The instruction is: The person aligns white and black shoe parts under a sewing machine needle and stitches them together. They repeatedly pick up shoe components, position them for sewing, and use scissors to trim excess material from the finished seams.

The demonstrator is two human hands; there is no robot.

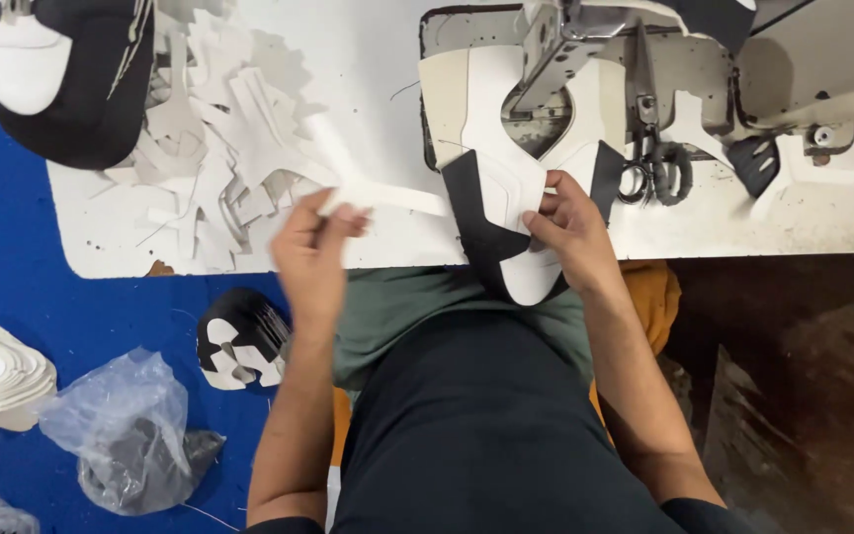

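Pinching a white Y-shaped strip [378, 188], the left hand [313, 252] hovers beside the black-and-white shoe upper [501, 213], which the right hand [570, 227] grips at the sewing machine [585, 49]. The strip is not yet on it; many cut pieces [219, 148] wait on the desk [368, 59].

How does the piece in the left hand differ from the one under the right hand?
The Y-shaped strip is all white; the shoe upper panel is white with black sections. The strip is narrow and branching, the panel broad and far larger. The left hand pinches the strip above the table; the right hand presses the panel, which lies under the sewing machine. Both look like flat cut shoe parts.
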